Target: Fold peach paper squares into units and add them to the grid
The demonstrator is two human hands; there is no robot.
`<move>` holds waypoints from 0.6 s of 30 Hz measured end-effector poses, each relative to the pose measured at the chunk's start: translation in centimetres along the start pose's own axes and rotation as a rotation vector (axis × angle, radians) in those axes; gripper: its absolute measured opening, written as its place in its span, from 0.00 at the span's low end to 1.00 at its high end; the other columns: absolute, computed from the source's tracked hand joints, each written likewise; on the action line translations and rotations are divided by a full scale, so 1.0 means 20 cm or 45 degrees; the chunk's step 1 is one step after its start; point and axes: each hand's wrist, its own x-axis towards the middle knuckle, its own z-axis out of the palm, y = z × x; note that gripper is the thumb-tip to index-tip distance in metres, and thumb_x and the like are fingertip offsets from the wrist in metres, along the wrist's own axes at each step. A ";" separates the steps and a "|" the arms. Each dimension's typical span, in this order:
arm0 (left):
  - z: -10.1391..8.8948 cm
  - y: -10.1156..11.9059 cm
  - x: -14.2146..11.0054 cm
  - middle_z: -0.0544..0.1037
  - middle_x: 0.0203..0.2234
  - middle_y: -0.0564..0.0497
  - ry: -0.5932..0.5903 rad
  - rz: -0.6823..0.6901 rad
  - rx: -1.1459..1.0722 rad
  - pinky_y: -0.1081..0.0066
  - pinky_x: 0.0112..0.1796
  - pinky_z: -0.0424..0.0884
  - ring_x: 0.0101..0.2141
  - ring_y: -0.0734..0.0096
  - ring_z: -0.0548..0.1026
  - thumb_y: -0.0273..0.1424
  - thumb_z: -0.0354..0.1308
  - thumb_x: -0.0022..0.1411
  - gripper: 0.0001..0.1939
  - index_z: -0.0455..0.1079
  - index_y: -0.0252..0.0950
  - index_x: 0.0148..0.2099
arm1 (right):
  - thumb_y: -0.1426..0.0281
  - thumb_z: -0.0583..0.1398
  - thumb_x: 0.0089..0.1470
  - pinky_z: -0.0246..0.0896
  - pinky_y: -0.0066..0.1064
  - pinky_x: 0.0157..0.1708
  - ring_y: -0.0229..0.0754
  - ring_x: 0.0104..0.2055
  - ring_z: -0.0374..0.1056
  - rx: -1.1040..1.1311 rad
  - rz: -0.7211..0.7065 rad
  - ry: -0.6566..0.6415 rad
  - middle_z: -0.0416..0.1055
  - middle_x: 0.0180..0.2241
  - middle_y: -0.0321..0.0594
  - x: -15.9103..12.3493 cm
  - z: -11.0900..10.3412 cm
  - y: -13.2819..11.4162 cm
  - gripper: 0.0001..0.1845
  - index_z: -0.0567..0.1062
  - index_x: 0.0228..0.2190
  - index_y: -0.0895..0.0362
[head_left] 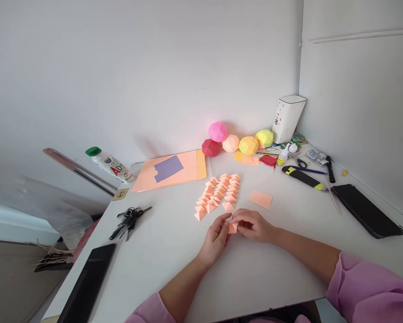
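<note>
Between my two hands is a small folded piece of peach paper (233,228), held just above the white table. My left hand (216,237) pinches its left side with thumb and fingers. On the other side my right hand (254,225) grips its upper right edge, fingers curled. Just beyond my hands stand several folded peach paper pieces (218,193) in slanting rows. A flat peach paper sheet (261,198) lies to the right of these rows. The fingers partly cover the held piece.
Faceted paper balls (248,146) sit along the wall, near a white box (289,119). A utility knife (304,178), glue bottle (282,158) and black case (366,211) lie right. Leftward are keys (130,220), a white bottle (110,165) and larger peach sheets (144,177) under purple paper (168,168).
</note>
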 end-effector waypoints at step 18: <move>0.00 0.00 0.00 0.63 0.19 0.57 0.053 0.096 0.038 0.74 0.23 0.59 0.19 0.77 0.61 0.47 0.45 0.62 0.23 0.66 0.33 0.47 | 0.62 0.53 0.58 0.62 0.25 0.21 0.32 0.19 0.63 0.058 0.256 0.064 0.69 0.26 0.37 0.00 0.00 -0.05 0.13 0.70 0.39 0.58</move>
